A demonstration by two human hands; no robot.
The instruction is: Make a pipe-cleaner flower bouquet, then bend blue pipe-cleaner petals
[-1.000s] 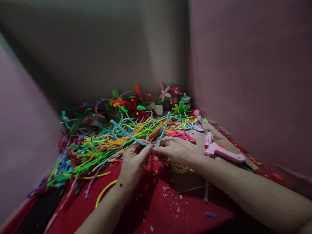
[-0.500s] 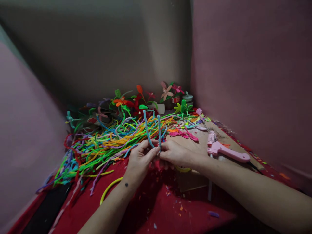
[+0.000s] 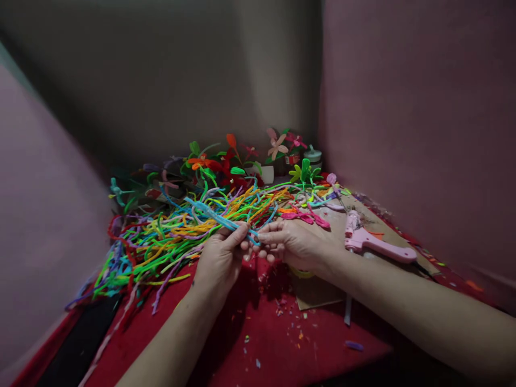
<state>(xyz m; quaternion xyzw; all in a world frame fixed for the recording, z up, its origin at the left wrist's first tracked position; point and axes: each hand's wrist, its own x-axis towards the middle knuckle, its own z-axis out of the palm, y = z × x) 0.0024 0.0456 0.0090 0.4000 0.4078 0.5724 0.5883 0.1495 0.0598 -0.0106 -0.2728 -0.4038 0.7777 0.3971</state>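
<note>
My feed: blue pipe cleaner (image 3: 213, 215) doubled over, near the pipe-cleaner pile (image 3: 165, 252); left hand (image 3: 220, 255) pinches it, right hand (image 3: 294, 243) pinches its bent end. I'd guess light, fuzzy, bendable; I'd grip near the bend.

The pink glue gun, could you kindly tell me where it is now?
In the head view, the pink glue gun is on the right, on the cardboard just beyond the right forearm.
</note>
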